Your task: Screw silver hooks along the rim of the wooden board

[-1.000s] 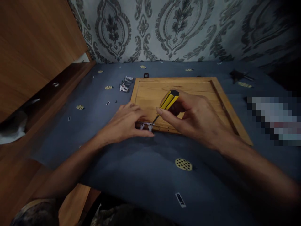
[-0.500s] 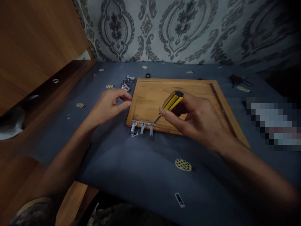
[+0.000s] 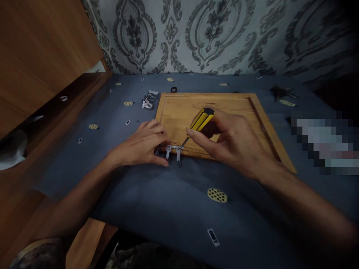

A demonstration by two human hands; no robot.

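The screwdriver (image 3: 202,120) slants over the near edge of the board (image 3: 182,112), its tip down at the plate of the right hinge (image 3: 178,154). Its long axis runs from between 1 and 2 o'clock, where the handle ends, to between 7 and 8, where the shaft points. Whether the tip sits in a screw is too small to tell. That hinge lies at the board's 7 o'clock, its arm jutting past the edge toward 6. The middle hinge (image 3: 168,152) lies just beside it at 9 o'clock, arm likewise toward 6.

The right hand (image 3: 238,144) grasps the screwdriver's handle, thumb low along it. The left hand (image 3: 140,145) has changed most: half a second ago it was up by the board's 9 o'clock side, and now it has come down over the hinges' left end, partly covering metal there. That probably braces the hinges and board against the driver. Its fingers are curled, but I cannot tell whether they grip or merely press.

Farther out, loose hinges (image 3: 148,104) lie beside the board at 10 o'clock, and a black loop (image 3: 174,90) just beyond its far edge at 11. A dark tool (image 3: 280,92) lies apart at 2 o'clock. All rest on the blue cloth (image 3: 168,209).
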